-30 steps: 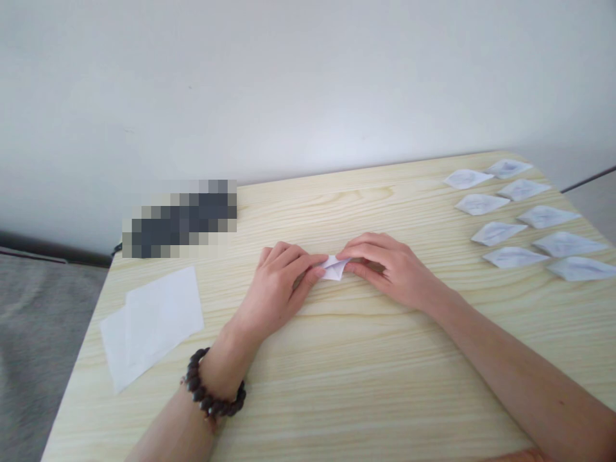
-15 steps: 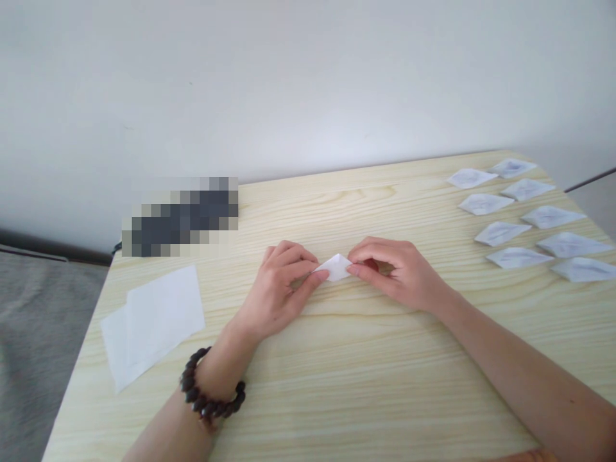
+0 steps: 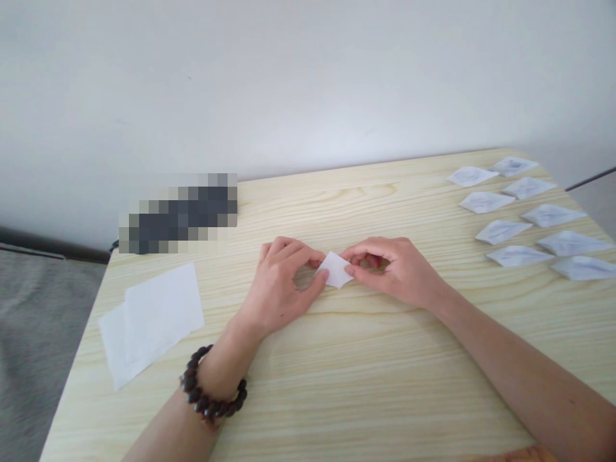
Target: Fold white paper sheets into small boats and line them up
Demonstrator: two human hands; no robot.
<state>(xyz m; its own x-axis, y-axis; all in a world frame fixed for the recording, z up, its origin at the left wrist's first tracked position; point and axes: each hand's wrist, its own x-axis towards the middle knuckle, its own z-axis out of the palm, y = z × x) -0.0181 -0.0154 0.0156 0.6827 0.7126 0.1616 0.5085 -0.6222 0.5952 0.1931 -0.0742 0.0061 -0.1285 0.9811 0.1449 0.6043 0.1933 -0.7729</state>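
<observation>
A small folded white paper [image 3: 335, 269], roughly diamond-shaped, is held just above or on the tabletop between my two hands. My left hand [image 3: 283, 282] pinches its left corner between thumb and fingers. On the opposite side, my right hand [image 3: 389, 266] grips the right corner the same way. The fingertips behind the paper are partly hidden. A dark beaded bracelet [image 3: 212, 407] circles my left wrist.
Two overlapping white paper sheets [image 3: 163, 314] lie at the left. Several folded white paper boats [image 3: 517, 256] stand in two columns at the right. A blurred dark object [image 3: 180, 218] sits near the wall [image 3: 308, 83] on the wooden table [image 3: 337, 378].
The paper between my hands has gone from a flat, wide point-ended shape to a taller diamond. My fingers have shifted slightly, and both hands still grip it.
</observation>
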